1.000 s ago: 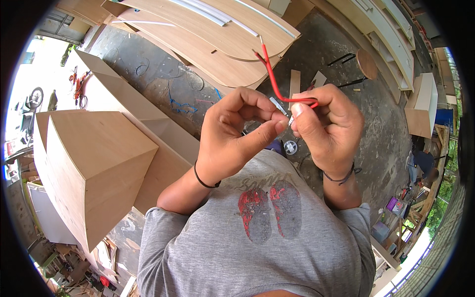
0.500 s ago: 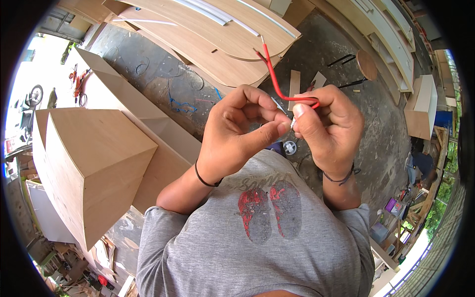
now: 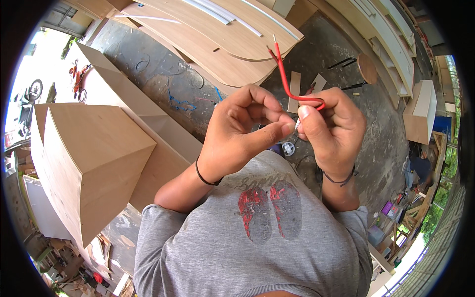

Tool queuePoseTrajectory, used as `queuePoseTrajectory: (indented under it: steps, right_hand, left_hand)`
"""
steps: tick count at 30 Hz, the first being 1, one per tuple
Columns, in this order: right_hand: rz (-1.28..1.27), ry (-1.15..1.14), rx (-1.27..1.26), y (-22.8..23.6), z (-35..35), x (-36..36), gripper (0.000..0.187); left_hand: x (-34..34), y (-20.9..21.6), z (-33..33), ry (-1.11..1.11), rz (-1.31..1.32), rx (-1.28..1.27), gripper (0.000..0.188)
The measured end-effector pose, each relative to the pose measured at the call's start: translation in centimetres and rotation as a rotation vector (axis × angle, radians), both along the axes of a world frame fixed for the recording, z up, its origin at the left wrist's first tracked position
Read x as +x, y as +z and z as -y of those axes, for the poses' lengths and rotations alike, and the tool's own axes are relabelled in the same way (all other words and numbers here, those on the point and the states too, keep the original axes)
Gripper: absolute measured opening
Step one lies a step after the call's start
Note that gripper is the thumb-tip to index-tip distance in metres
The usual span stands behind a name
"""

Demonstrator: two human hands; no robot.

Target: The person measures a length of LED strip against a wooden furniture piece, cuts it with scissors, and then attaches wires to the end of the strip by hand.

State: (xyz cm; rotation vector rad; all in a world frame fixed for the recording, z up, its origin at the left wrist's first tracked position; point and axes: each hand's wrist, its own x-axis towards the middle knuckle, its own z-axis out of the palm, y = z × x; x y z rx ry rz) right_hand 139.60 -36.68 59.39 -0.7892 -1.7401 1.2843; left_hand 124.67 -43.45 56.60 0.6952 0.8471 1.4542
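In front of my chest, my right hand (image 3: 334, 128) is closed on a red electrical wire (image 3: 287, 84), bent in a loop over the fingers. Its free end points up and away, split into two tips, one of them stripped to bare metal. Below the loop, a small whitish piece (image 3: 297, 123) shows at my right thumb and fingers; its kind is too small to tell. My left hand (image 3: 250, 126) pinches thumb and forefinger together right beside that piece. Whatever lies between those left fingertips is hidden.
Curved wooden panels (image 3: 208, 59) with white strips lie beyond my hands. Plywood boxes (image 3: 104, 158) stand at my left. A round-topped stool (image 3: 366, 69) and a pale cabinet (image 3: 419, 111) are to the right. Blue cord (image 3: 180, 103) and scraps litter the concrete floor.
The red wire and my right hand have shifted slightly right. A thin pale strand seen earlier beside my left fingers no longer shows. My left hand keeps its pinch.
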Motion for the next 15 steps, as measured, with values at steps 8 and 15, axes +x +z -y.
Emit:
queuePoseTrajectory:
  steps: [8,15]
  right_hand:
    - [0.003,0.009,0.016,0.13,0.09,0.06,0.003]
    - [0.004,0.018,0.031,0.08,0.16,0.22,0.002]
  left_hand:
    - [-0.14,0.05,0.04,-0.025,-0.001,0.001,0.024]
    - [-0.11,0.07,0.18,-0.044,0.005,-0.003,0.024]
